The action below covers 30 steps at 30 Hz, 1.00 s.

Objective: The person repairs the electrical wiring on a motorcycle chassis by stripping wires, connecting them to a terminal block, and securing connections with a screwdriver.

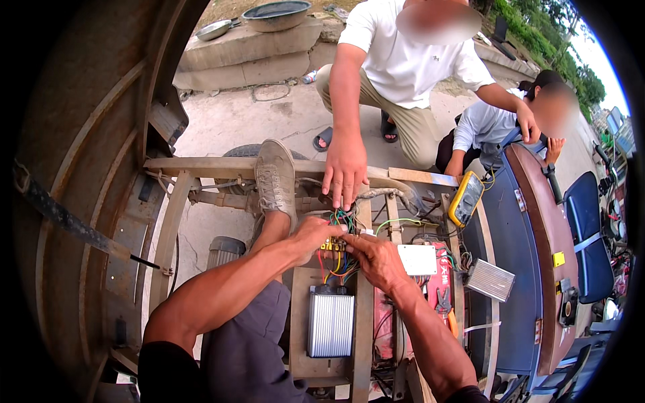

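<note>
My left hand and my right hand meet over a yellow terminal block amid bundled coloured wires, both with fingers closed in; what they grip is too small to make out. Below them lies a finned silver controller box. A white box sits right of my hands on red batteries, with pliers farther down. A co-worker's hand reaches down from above to the wires, fingertips just beyond my hands.
A metal vehicle frame surrounds me, my shoe on it. A co-worker in white squats ahead; another person sits at right beside a yellow meter, a hinged seat and a loose silver box.
</note>
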### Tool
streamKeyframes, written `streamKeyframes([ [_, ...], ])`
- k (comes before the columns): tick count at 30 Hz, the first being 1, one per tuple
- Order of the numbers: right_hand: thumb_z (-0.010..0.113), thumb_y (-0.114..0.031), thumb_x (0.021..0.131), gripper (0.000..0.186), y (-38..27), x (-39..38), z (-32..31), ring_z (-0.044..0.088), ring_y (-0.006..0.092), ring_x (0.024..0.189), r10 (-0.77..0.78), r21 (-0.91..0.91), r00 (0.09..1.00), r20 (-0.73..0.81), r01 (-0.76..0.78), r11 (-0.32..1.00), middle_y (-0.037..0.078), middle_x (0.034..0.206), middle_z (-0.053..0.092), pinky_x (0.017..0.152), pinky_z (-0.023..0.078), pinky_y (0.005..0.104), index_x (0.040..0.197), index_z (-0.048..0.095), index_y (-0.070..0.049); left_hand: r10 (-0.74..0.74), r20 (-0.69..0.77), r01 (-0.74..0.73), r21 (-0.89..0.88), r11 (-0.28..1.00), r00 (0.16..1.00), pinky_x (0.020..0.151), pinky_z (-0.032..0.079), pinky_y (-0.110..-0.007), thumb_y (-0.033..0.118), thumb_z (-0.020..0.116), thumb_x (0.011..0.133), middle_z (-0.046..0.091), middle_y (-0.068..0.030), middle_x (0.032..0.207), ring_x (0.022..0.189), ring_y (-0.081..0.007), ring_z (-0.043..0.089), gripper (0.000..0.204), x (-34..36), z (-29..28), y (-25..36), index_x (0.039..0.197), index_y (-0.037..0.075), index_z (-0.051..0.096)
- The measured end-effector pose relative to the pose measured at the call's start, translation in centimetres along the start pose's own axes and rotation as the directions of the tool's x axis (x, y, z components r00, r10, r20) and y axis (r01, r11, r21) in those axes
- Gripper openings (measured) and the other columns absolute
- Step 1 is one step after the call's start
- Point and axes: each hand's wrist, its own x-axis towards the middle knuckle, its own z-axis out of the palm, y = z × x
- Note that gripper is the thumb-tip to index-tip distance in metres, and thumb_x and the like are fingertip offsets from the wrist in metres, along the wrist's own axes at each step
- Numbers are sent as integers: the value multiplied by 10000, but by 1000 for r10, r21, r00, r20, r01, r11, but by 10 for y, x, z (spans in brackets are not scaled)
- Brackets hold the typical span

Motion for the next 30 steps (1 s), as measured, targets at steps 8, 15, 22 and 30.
streamKeyframes([
  [8, 645, -97, 898, 242, -29, -16, 40, 671, 344, 702, 189, 68, 917, -352, -176, 982, 118, 843, 680, 601, 523, 432, 1130, 707, -130, 55, -13, -54, 58, 997, 998, 636, 599, -300, 191, 643, 951, 690, -31, 875, 739, -129, 664, 158, 3, -2, -9, 966, 40, 687],
  [15, 650, -88, 908, 213, -39, -19, 60, 702, 323, 778, 278, 125, 839, -468, -248, 961, 164, 907, 712, 677, 544, 385, 1111, 711, -65, 9, -41, -5, 77, 997, 999, 611, 578, -287, 175, 635, 957, 676, -24, 856, 721, -123, 648, 145, -2, 2, 0, 978, 37, 677],
  [22, 612, -128, 981, 202, -39, -14, -15, 625, 187, 659, 203, 181, 851, -485, -129, 975, 122, 764, 666, 631, 507, 314, 1112, 679, 11, -6, 27, 3, 104, 995, 1000, 685, 577, -308, 220, 637, 971, 663, -24, 960, 885, -129, 638, 204, 3, -8, -5, 1063, 41, 668],
  [30, 511, -52, 976, 215, -65, -132, -7, 497, 69, 620, 720, 898, 686, 102, -375, 230, -7, 806, 604, 571, 396, 219, 1152, 628, -13, 32, -22, -22, 360, 933, 999, 761, 583, -354, 449, 575, 990, 666, -69, 1032, 921, -150, 650, 456, -9, -21, 13, 1130, 19, 630],
])
